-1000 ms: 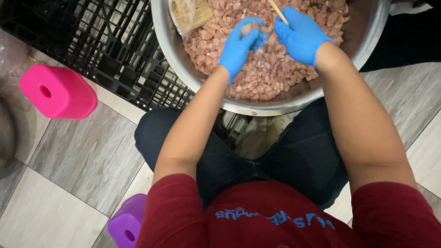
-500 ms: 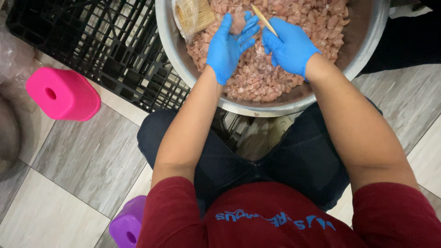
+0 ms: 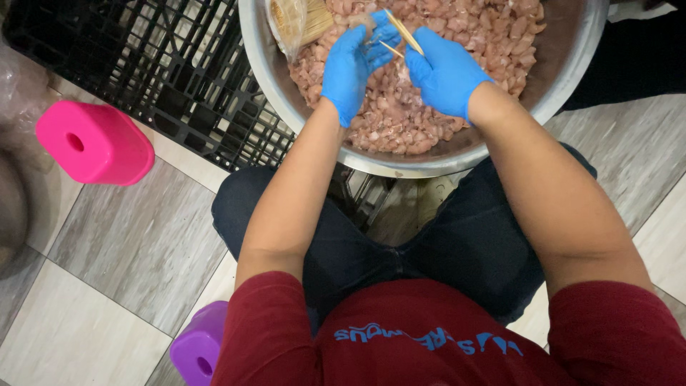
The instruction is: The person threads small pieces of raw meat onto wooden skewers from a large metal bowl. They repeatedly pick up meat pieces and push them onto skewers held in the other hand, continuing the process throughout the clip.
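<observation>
My right hand [image 3: 444, 71] pinches a wooden skewer [image 3: 404, 32]; my left hand [image 3: 351, 61] grips a meat cube [image 3: 362, 26] over the steel bowl's [image 3: 572, 71] far rim. Slippery gloves risk a pricked fingertip.

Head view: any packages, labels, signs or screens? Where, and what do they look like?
Clear plastic bag of wooden skewers: propped against the upper left inside wall of the metal bowl, tan sticks showing through crinkled film.
Blue lettering: curved print across the chest of the dark red shirt, bottom centre.
No signs or screens in view.
</observation>
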### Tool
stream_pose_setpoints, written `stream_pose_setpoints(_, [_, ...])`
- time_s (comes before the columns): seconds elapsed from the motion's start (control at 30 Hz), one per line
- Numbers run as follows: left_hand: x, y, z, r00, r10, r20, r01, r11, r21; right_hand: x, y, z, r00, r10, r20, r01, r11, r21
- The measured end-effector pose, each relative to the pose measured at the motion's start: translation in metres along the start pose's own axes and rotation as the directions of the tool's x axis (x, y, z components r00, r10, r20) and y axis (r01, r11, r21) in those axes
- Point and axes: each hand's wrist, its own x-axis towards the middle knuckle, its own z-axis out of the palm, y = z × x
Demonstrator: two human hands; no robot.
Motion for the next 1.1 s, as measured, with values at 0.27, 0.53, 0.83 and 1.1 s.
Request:
stream_pose_setpoints(0.27, [-0.010,0.010,0.018,0.990,0.111,0.090,-0.099,0.986,-0.133,0.006,0.001,0.010,0.995,-0.049,-0.086,0.048,0.999,-0.012])
stream_pose_setpoints(0.53, [-0.005,0.007,0.021,0.994,0.092,0.058,-0.076,0.969,-0.234,0.002,-0.006,0.025,0.970,-0.165,-0.179,0.157,0.986,-0.057])
stream_pose_setpoints(0.83, [-0.006,-0.003,0.023,0.995,0.100,-0.003,-0.098,0.973,-0.210,-0.001,-0.014,0.026,0.973,-0.111,-0.203,0.126,0.990,0.061])
stream_pose_setpoints(1.1, [-0.010,-0.014,0.023,0.983,0.163,-0.089,-0.171,0.981,-0.090,0.002,-0.014,0.031,0.974,-0.078,-0.214,0.107,0.986,0.129])
